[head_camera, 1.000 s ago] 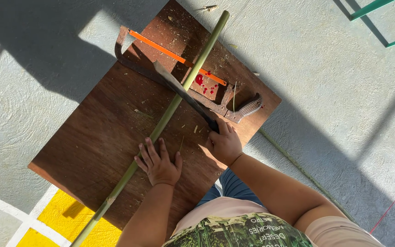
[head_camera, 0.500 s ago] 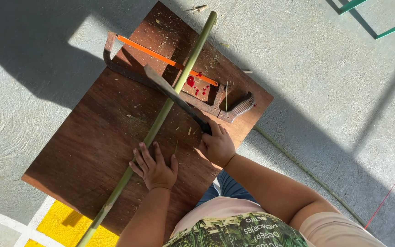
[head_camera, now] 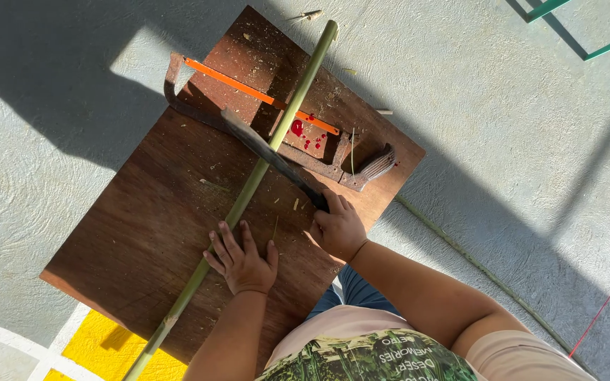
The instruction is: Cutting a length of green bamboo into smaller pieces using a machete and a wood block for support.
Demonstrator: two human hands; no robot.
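Note:
A long green bamboo stalk (head_camera: 277,134) lies diagonally across a brown wooden board (head_camera: 142,233). My left hand (head_camera: 241,259) rests flat on the stalk, pressing it to the board. My right hand (head_camera: 337,226) grips the handle of a dark machete-like knife (head_camera: 262,148), whose blade lies across the stalk. A hacksaw (head_camera: 262,95) with an orange blade lies on the board under the stalk, its handle (head_camera: 375,166) near the board's right edge.
Wood shavings and red spots dot the board near the hacksaw. The board sits on a grey textured floor (head_camera: 495,106) with a yellow painted patch (head_camera: 104,346) at the lower left. Green metal bars (head_camera: 580,28) stand at the top right. A thin stalk (head_camera: 474,264) lies on the floor.
The view has shifted slightly, so the board sits a little lower left in frame. My hands, the knife and the stalk keep about the same positions.

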